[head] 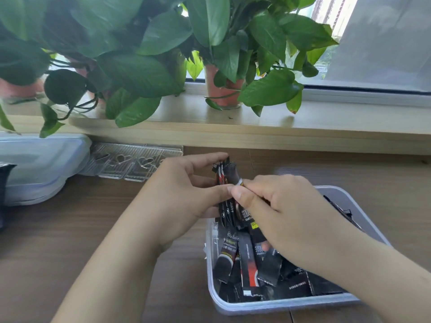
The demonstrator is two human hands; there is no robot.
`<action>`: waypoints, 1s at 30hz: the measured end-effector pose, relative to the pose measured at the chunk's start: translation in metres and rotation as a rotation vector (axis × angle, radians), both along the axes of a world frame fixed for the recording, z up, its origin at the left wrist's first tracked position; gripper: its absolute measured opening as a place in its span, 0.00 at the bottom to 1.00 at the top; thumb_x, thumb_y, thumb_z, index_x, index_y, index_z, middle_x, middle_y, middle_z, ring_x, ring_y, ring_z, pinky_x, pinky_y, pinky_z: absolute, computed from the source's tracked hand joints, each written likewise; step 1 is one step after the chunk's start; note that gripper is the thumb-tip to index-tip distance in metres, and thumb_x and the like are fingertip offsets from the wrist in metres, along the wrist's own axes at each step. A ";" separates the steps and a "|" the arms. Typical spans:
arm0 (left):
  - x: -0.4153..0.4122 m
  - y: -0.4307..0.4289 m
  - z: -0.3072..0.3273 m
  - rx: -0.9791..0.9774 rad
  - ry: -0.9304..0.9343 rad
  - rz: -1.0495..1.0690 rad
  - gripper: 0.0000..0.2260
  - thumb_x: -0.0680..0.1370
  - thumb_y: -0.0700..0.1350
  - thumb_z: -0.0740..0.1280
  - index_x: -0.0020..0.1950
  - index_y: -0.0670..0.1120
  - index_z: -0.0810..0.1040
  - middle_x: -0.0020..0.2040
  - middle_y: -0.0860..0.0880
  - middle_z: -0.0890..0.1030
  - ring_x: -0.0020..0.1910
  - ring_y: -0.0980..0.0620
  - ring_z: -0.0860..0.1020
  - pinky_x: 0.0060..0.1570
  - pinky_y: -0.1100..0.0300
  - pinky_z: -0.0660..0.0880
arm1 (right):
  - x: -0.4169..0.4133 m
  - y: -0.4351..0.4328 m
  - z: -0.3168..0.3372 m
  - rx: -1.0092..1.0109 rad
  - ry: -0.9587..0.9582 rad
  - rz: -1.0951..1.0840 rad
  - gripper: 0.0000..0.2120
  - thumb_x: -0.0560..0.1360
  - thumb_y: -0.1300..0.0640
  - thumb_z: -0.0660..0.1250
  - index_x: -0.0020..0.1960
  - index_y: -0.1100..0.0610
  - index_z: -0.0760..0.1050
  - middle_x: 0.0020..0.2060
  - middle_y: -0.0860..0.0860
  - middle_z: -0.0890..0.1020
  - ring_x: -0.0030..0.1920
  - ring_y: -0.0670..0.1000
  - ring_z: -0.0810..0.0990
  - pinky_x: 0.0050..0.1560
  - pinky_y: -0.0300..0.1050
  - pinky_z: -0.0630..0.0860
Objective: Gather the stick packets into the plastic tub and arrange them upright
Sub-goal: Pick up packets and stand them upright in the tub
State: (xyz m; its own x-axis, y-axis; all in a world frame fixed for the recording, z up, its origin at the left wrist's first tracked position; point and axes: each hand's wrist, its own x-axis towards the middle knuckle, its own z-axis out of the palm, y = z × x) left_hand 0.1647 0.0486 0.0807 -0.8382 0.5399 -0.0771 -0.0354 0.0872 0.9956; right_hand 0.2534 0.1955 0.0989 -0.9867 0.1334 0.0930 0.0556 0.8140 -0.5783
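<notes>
The left hand (pixel 186 194) is gripping a bundle of black instant-coffee stick packets (pixel 227 173). Its fingers are curling round the far side and its thumb is pressing the near side. The right hand (pixel 279 206) is pinching the same bundle from the right, thumb and forefinger closing on its middle. The bundle is standing roughly upright between the two hands, over the far left corner of the plastic tub (pixel 279 306).

The tub is sitting on the wooden table (pixel 70 229). Inside it, loose packets (pixel 249 259) are lying and leaning across one another in a heap.

The fingers are covering the bundle's middle, so its packets cannot be counted. Whether its lower ends are touching the heap cannot be told. The right forearm is crossing over the tub, hiding much of its right half and near right corner. Most of the print on the packets is blurring out.

At the far left a lidded plastic box (pixel 42 164) is running out of view. A clear moulded tray (pixel 130 162) is lying just beside it, under the windowsill (pixel 233 134), where leafy potted plants (pixel 140 66) are standing.
</notes>
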 end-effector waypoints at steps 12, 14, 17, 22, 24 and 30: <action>0.011 0.004 0.001 -0.068 -0.048 -0.169 0.23 0.70 0.33 0.76 0.61 0.52 0.81 0.41 0.45 0.88 0.40 0.50 0.87 0.38 0.59 0.82 | 0.023 0.006 0.003 -0.436 -0.071 -0.194 0.14 0.78 0.50 0.66 0.39 0.54 0.85 0.22 0.59 0.73 0.17 0.44 0.74 0.20 0.39 0.75; 0.012 0.005 -0.001 -0.116 -0.012 -0.190 0.25 0.70 0.35 0.77 0.63 0.55 0.80 0.43 0.47 0.88 0.42 0.50 0.87 0.43 0.57 0.82 | 0.028 0.008 0.000 -0.377 -0.046 -0.159 0.15 0.78 0.50 0.66 0.39 0.56 0.84 0.21 0.53 0.68 0.18 0.43 0.66 0.21 0.31 0.66; 0.012 0.005 -0.001 -0.120 -0.024 -0.245 0.28 0.70 0.36 0.77 0.66 0.57 0.77 0.45 0.49 0.88 0.45 0.52 0.86 0.41 0.60 0.82 | 0.031 0.013 -0.003 -0.331 -0.147 -0.060 0.15 0.79 0.43 0.62 0.47 0.49 0.84 0.30 0.61 0.79 0.28 0.50 0.72 0.33 0.44 0.73; 0.012 0.007 0.000 -0.068 -0.040 -0.193 0.22 0.70 0.34 0.76 0.60 0.53 0.82 0.44 0.45 0.88 0.43 0.47 0.87 0.40 0.56 0.83 | 0.031 0.024 -0.005 -0.537 -0.216 -0.053 0.12 0.80 0.44 0.61 0.52 0.41 0.83 0.42 0.54 0.87 0.47 0.64 0.85 0.58 0.62 0.78; 0.010 0.008 -0.001 -0.058 -0.029 -0.152 0.19 0.70 0.33 0.76 0.57 0.51 0.83 0.43 0.43 0.87 0.43 0.44 0.87 0.44 0.51 0.83 | 0.032 0.024 -0.005 -0.529 -0.195 -0.060 0.11 0.79 0.44 0.61 0.51 0.38 0.83 0.39 0.52 0.88 0.44 0.62 0.85 0.55 0.57 0.80; 0.010 0.010 -0.002 -0.037 -0.026 -0.123 0.20 0.69 0.33 0.77 0.57 0.52 0.84 0.42 0.43 0.87 0.42 0.45 0.87 0.39 0.55 0.83 | 0.036 0.017 -0.006 -0.479 -0.133 -0.107 0.11 0.80 0.46 0.61 0.50 0.41 0.82 0.31 0.51 0.86 0.27 0.52 0.74 0.34 0.42 0.68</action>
State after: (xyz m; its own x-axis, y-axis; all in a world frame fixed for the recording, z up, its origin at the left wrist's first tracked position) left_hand 0.1747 0.0582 0.0791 -0.7634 0.6348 -0.1194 -0.0479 0.1288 0.9905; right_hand 0.2897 0.2129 0.0927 -0.9643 0.2313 -0.1290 0.2228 0.4451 -0.8673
